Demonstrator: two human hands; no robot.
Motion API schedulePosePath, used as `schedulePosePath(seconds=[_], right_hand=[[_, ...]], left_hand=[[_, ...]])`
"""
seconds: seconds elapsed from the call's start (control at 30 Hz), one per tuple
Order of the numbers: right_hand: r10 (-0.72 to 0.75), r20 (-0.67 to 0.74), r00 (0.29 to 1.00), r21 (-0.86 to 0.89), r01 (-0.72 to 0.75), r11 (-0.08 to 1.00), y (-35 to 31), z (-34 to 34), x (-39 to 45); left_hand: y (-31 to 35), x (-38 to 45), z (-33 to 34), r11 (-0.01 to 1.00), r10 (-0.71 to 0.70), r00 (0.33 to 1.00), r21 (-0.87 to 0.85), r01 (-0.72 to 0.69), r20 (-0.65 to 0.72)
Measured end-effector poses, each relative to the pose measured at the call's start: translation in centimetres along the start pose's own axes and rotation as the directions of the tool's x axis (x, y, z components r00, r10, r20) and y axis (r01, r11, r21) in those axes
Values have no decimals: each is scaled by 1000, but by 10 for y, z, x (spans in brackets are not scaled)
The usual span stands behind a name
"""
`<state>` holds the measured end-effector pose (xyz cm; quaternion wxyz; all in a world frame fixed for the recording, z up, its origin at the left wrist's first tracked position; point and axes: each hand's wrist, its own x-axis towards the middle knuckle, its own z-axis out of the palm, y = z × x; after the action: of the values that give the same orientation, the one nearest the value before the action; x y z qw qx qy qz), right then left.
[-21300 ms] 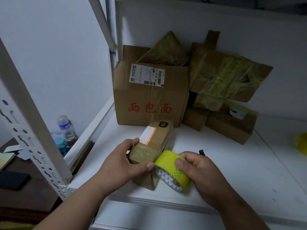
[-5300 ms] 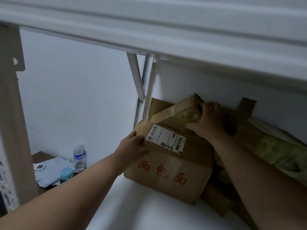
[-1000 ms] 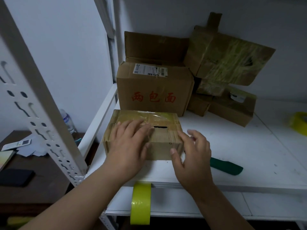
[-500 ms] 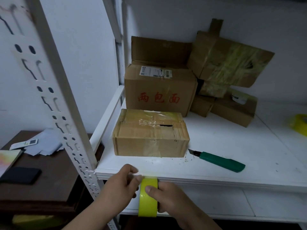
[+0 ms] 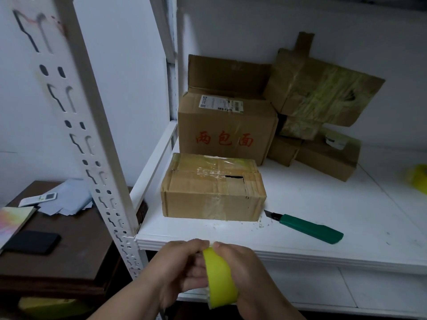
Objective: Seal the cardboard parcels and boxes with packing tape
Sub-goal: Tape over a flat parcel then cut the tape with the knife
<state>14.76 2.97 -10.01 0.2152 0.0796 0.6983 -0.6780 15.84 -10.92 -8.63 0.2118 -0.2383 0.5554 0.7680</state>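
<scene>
A flat cardboard box (image 5: pixel 212 195) lies on the white shelf (image 5: pixel 323 204), old tape across its top and a dark torn hole near the right of the seam. Below the shelf's front edge I hold a yellow tape roll (image 5: pixel 219 280) with both hands. My left hand (image 5: pixel 178 271) grips its left side, fingers curled at the roll's top. My right hand (image 5: pixel 245 273) grips its right side, its fingertips meeting the left ones at the top edge of the roll.
A green utility knife (image 5: pixel 309 227) lies right of the box, blade out. A larger box with red characters (image 5: pixel 226 128) and several taped parcels (image 5: pixel 318 98) stand at the back. Another yellow roll (image 5: pixel 419 179) sits far right. A white slotted post (image 5: pixel 92 139) rises left, beside a brown table (image 5: pixel 57 257).
Both hands left the box top, dropped below the shelf edge and took the yellow roll. In the last half second they tilted it and brought their fingertips to its top.
</scene>
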Motion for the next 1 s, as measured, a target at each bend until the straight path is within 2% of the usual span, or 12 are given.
schedulePosePath(seconds=[0.1, 0.17, 0.33, 0.5, 0.63, 0.73, 0.83, 0.9, 1.0], right_hand=[[-123, -31, 992, -131, 117, 984, -6, -5, -8], [-162, 18, 987, -157, 163, 974, -12, -11, -14], [-243, 89, 966, -272, 259, 927, -17, -21, -26], [-312, 101, 945, -332, 327, 885, -9, -26, -32], [-381, 82, 921, -336, 386, 859, -16, -27, -37], [-409, 128, 904, -262, 428, 865, -31, -30, -43], [-375, 307, 875, -123, 427, 896, -44, -36, -47], [-396, 340, 853, -159, 467, 870, -43, -41, -44], [-411, 275, 869, -259, 479, 839, -32, -44, -38]], left_hand=[[8, -3, 3, 997, -40, 997, -62, 44, 64], [14, -4, 5, 995, -57, 994, -71, 65, 98], [19, -1, 6, 1000, -13, 998, 5, 13, 57], [18, 3, 7, 980, 110, 992, 160, -118, 61], [28, 1, 13, 928, 255, 961, 252, -274, 105], [44, -1, 19, 815, 372, 912, 409, -410, 173], [68, -5, 25, 615, 477, 854, 614, -494, 209], [84, -8, 31, 452, 544, 803, 721, -526, 244], [102, -12, 38, 219, 583, 729, 795, -566, 358]])
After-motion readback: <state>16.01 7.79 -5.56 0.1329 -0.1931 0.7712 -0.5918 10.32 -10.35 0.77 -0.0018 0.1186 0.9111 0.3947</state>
